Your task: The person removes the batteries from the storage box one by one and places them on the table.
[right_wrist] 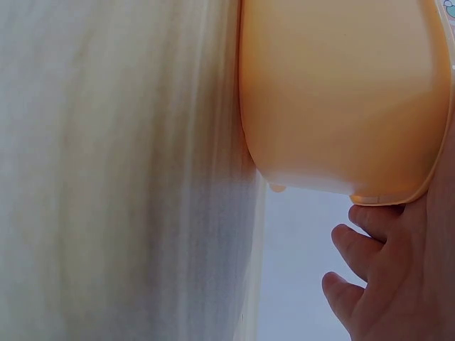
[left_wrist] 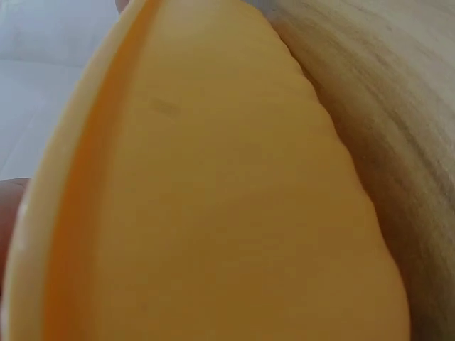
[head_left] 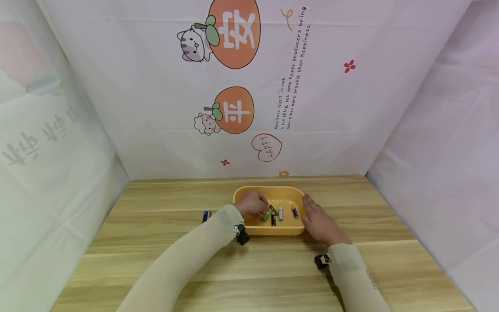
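Note:
A yellow plastic bin (head_left: 274, 231) stands on the table with several batteries on its floor. My left hand (head_left: 251, 203) reaches over its left side, and the thumb and fingers pinch a green battery (head_left: 267, 215). Near that lie a dark green battery (head_left: 273, 210), a black battery (head_left: 273, 219), a white battery (head_left: 280, 213) and a purple battery (head_left: 294, 212). My right hand (head_left: 321, 221) rests against the bin's right end with its fingers extended. In the left wrist view the bin's wall (left_wrist: 227, 177) hides the batteries and most of the hand.
To the left of the bin, a row of batteries (head_left: 205, 216) lies on the wooden table (head_left: 175, 195), partly hidden behind the left sleeve (head_left: 210, 229). A white printed cloth (head_left: 156, 108) hangs behind the table, with cloth at both sides.

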A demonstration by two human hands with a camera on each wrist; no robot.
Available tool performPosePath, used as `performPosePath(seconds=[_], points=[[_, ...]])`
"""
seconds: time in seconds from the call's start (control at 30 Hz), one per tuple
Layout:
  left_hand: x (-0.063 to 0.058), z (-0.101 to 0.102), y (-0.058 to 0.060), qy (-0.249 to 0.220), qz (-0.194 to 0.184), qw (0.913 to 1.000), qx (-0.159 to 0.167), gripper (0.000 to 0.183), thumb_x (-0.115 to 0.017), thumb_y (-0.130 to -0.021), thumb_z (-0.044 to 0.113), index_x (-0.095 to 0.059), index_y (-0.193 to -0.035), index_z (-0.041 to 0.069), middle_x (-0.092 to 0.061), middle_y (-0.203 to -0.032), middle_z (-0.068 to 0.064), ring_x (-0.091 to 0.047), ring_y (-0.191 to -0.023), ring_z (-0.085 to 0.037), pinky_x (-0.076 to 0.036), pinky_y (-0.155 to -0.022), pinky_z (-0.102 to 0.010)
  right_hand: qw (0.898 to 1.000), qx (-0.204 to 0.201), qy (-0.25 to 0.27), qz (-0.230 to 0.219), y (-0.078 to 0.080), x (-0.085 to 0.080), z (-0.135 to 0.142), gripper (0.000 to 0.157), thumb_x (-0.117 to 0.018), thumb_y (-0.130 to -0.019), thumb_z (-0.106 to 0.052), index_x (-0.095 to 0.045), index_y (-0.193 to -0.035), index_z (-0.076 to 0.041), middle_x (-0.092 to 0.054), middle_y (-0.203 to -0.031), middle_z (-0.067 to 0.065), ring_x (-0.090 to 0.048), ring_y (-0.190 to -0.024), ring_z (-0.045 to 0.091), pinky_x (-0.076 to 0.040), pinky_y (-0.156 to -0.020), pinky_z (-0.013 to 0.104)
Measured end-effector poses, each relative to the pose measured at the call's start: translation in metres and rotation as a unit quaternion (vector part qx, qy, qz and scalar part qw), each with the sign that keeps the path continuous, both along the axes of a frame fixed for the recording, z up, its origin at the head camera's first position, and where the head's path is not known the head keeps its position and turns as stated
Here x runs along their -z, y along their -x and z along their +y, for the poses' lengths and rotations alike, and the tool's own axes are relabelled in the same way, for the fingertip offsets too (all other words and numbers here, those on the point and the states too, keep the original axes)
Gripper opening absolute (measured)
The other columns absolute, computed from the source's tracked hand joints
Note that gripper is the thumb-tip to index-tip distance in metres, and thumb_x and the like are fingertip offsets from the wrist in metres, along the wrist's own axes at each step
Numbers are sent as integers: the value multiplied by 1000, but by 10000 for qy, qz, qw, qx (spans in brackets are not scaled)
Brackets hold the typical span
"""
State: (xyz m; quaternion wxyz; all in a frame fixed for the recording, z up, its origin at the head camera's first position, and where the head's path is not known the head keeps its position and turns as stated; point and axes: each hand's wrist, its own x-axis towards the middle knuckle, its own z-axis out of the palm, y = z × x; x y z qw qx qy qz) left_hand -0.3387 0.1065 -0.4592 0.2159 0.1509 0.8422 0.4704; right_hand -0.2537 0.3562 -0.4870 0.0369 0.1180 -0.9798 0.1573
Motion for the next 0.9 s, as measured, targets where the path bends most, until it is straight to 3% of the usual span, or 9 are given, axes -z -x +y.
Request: performPosePath(seconds=[0.5, 0.9], points=[[11, 9, 0, 419, 296, 9985, -184, 4, -73, -84, 5, -72, -88, 4, -65, -72, -8, -60, -61, -20, -51, -52, -29, 10000, 11, 47, -46, 0, -2, 0, 60, -38, -103, -20, -15, -153, 4, -9, -160, 18, -13, -145, 35, -19, -114, 53], [20, 10, 6, 1257, 749, 9892, -63, 10, -74, -82, 7, -65, -77, 10, -60, -69, -3, -55, -54, -16, -46, -48, -28, 9999, 17, 44, -101, 1, -2, 1, 60, -37, -103, -20, -13, -153, 4, -7, -160, 17, -13, -145, 35, -19, -114, 53]])
